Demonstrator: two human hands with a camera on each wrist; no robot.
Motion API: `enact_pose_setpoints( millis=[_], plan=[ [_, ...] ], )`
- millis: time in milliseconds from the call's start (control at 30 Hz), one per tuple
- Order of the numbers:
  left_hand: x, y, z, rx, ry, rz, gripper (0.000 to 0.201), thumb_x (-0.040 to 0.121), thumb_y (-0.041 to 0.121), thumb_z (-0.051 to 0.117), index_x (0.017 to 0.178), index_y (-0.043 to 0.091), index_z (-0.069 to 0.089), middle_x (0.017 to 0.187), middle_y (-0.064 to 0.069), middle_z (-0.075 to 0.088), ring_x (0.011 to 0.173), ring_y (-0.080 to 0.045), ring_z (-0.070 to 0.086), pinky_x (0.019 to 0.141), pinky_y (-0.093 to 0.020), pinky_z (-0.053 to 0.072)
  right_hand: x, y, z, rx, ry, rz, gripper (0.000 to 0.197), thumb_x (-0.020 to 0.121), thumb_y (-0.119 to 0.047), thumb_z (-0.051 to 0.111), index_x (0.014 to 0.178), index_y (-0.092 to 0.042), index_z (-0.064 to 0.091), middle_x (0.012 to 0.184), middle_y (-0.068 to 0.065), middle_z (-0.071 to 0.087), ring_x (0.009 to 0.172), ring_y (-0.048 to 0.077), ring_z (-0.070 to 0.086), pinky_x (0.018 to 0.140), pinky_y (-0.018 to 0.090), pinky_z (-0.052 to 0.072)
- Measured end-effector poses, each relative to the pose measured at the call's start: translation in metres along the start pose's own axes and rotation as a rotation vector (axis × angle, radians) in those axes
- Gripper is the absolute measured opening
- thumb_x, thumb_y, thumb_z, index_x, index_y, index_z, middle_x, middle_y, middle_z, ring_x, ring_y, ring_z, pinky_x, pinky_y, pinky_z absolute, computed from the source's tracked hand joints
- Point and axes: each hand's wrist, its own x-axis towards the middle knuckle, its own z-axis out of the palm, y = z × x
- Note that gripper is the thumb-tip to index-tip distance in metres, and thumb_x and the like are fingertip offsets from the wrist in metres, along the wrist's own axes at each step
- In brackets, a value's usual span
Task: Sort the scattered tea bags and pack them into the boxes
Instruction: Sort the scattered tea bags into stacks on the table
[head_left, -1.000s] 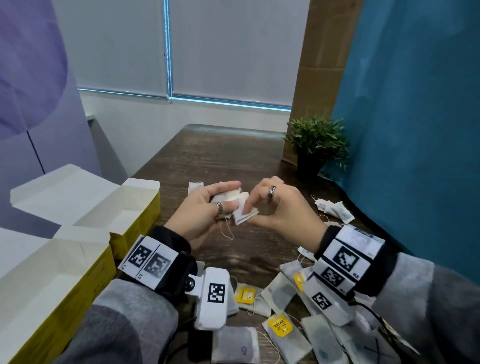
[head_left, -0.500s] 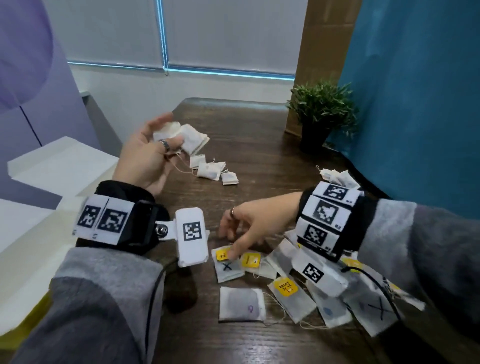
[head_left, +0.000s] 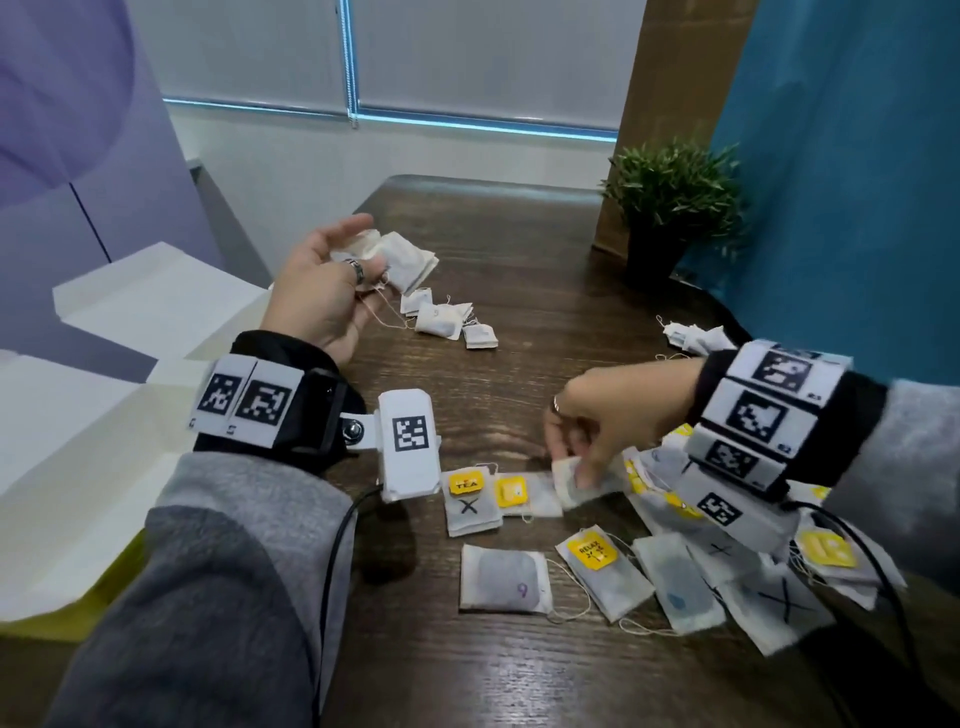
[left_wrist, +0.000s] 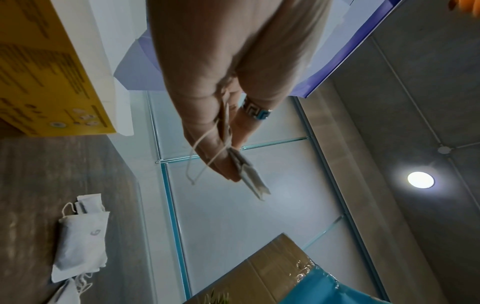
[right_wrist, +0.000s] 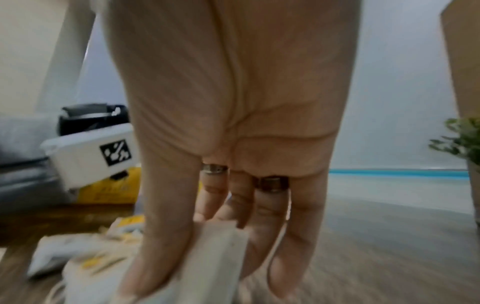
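My left hand (head_left: 332, 283) is raised over the table's left side and holds a small stack of white tea bags (head_left: 402, 257) between thumb and fingers; the stack (left_wrist: 249, 172) shows edge-on in the left wrist view, strings dangling. My right hand (head_left: 597, 431) reaches down at the near right and pinches one white tea bag (head_left: 579, 483), seen close as a tea bag (right_wrist: 215, 263) in the right wrist view. Tea bags with yellow tags (head_left: 467, 501) and plain ones (head_left: 504, 579) lie scattered in front. Open yellow boxes (head_left: 78, 452) stand on the left.
A few small white tea bags (head_left: 441, 319) lie mid-table, more tea bags (head_left: 693, 335) at the far right. A potted plant (head_left: 670, 208) stands at the back right by a blue partition. A cable trails from my left wrist.
My hands parted: the left carried its stack of tea bags up and left, the right dropped to the near pile and took hold of one tea bag.
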Motion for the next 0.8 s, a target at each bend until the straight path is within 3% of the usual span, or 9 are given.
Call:
enact_pose_setpoints(
  millis=[67, 133, 200, 300, 433, 533, 633, 700, 800],
  plan=[
    [0.001, -0.003, 0.000, 0.009, 0.000, -0.005, 0.036, 0.088, -0.016, 0.043, 0.093, 0.017, 0.057, 0.109, -0.007, 0.054, 0.086, -0.018, 0.063, 0.082, -0.034, 0.055, -0.008, -0.001, -0.011, 0.045, 0.150, -0.035, 0.019, 0.073, -0.029, 0.078, 0.082, -0.025, 0.061, 0.069, -0.012, 0.058, 0.055, -0.002, 0.050, 0.051, 0.008, 0.038],
    [0.001, -0.006, 0.001, 0.023, 0.000, -0.013, 0.036, 0.088, -0.015, 0.044, 0.093, 0.018, 0.057, 0.107, -0.006, 0.055, 0.084, -0.016, 0.063, 0.079, -0.032, 0.056, -0.017, -0.011, -0.019, 0.212, 0.192, -0.149, 0.016, 0.074, -0.026, 0.077, 0.076, -0.025, 0.061, 0.067, -0.013, 0.061, 0.054, -0.004, 0.051, 0.053, 0.008, 0.037],
    [0.002, -0.008, 0.001, 0.033, 0.005, -0.017, 0.035, 0.087, -0.015, 0.045, 0.094, 0.017, 0.057, 0.106, -0.005, 0.056, 0.082, -0.015, 0.064, 0.073, -0.029, 0.058, -0.022, -0.029, -0.017, 0.312, 0.058, -0.245, 0.014, 0.076, -0.023, 0.076, 0.076, -0.023, 0.062, 0.061, -0.016, 0.061, 0.053, -0.005, 0.050, 0.053, 0.008, 0.037],
    [0.002, -0.012, 0.000, 0.048, 0.008, -0.020, 0.035, 0.087, -0.015, 0.045, 0.095, 0.017, 0.057, 0.107, -0.005, 0.056, 0.083, -0.016, 0.064, 0.070, -0.028, 0.059, -0.015, -0.052, 0.008, 0.227, -0.159, -0.240, 0.013, 0.078, -0.025, 0.075, 0.079, -0.022, 0.062, 0.057, -0.017, 0.058, 0.051, -0.004, 0.049, 0.057, 0.014, 0.042],
    [0.005, -0.015, -0.002, 0.063, 0.002, -0.026, 0.035, 0.088, -0.015, 0.045, 0.095, 0.018, 0.058, 0.118, -0.009, 0.054, 0.090, -0.016, 0.063, 0.075, -0.030, 0.058, -0.011, -0.060, 0.032, 0.131, -0.035, -0.235, 0.022, 0.077, -0.031, 0.075, 0.088, -0.016, 0.064, 0.076, -0.006, 0.062, 0.065, 0.007, 0.053, 0.060, 0.025, 0.046],
    [0.005, -0.016, 0.000, 0.081, -0.019, -0.019, 0.035, 0.088, -0.014, 0.046, 0.093, 0.018, 0.058, 0.123, -0.012, 0.053, 0.087, -0.015, 0.063, 0.065, -0.023, 0.058, -0.015, -0.062, 0.040, 0.134, 0.006, -0.263, 0.023, 0.080, -0.028, 0.072, 0.096, -0.016, 0.061, 0.092, 0.004, 0.068, 0.075, 0.016, 0.058, 0.068, 0.033, 0.050],
    [0.004, -0.017, 0.002, 0.084, -0.036, -0.006, 0.035, 0.088, -0.015, 0.045, 0.092, 0.018, 0.057, 0.122, -0.012, 0.052, 0.084, -0.013, 0.063, 0.059, -0.019, 0.057, -0.018, -0.053, 0.041, 0.243, -0.028, -0.267, 0.028, 0.084, -0.018, 0.068, 0.110, -0.016, 0.056, 0.087, 0.004, 0.066, 0.070, 0.011, 0.056, 0.065, 0.029, 0.049],
    [0.003, -0.019, 0.002, 0.083, -0.038, -0.007, 0.035, 0.088, -0.015, 0.045, 0.092, 0.017, 0.057, 0.123, -0.012, 0.053, 0.085, -0.012, 0.063, 0.061, -0.020, 0.057, -0.023, -0.037, 0.029, 0.413, -0.016, -0.248, 0.032, 0.086, -0.007, 0.064, 0.116, -0.012, 0.054, 0.080, -0.001, 0.062, 0.062, 0.003, 0.055, 0.058, 0.018, 0.046],
    [0.002, -0.021, 0.005, 0.105, -0.046, -0.014, 0.035, 0.087, -0.015, 0.046, 0.092, 0.018, 0.059, 0.126, -0.013, 0.053, 0.089, -0.013, 0.063, 0.062, -0.020, 0.058, -0.034, -0.006, 0.003, 0.544, 0.114, -0.200, 0.025, 0.089, -0.001, 0.058, 0.111, -0.014, 0.056, 0.083, -0.007, 0.062, 0.061, -0.007, 0.055, 0.059, 0.009, 0.043]
  ],
)
